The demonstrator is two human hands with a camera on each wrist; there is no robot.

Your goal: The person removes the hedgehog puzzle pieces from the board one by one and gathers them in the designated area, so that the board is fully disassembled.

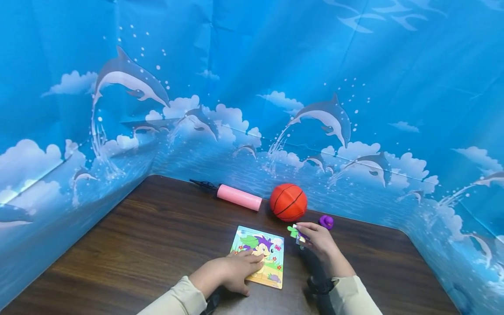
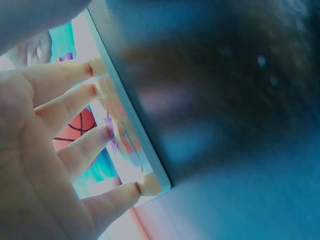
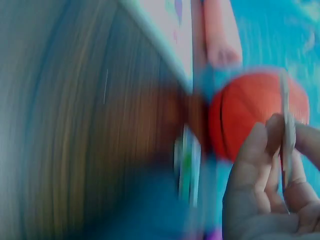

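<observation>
A colourful picture puzzle board [image 1: 260,261] lies flat on the dark wooden table [image 1: 138,249]. My left hand [image 1: 232,273] rests on the board's near left part with straight fingers [image 2: 75,97] pressing on it. To the board's right, my right hand [image 1: 316,240] pinches a thin puzzle piece [image 3: 286,130] between its fingertips. A green loose piece [image 1: 292,230] lies just left of those fingertips. The right wrist view is blurred.
An orange toy basketball [image 1: 288,202] sits behind the board, with a pink hand pump [image 1: 236,197] to its left and a small purple object [image 1: 326,222] to its right. Blue dolphin-print cloth [image 1: 252,87] walls in the table at back and sides.
</observation>
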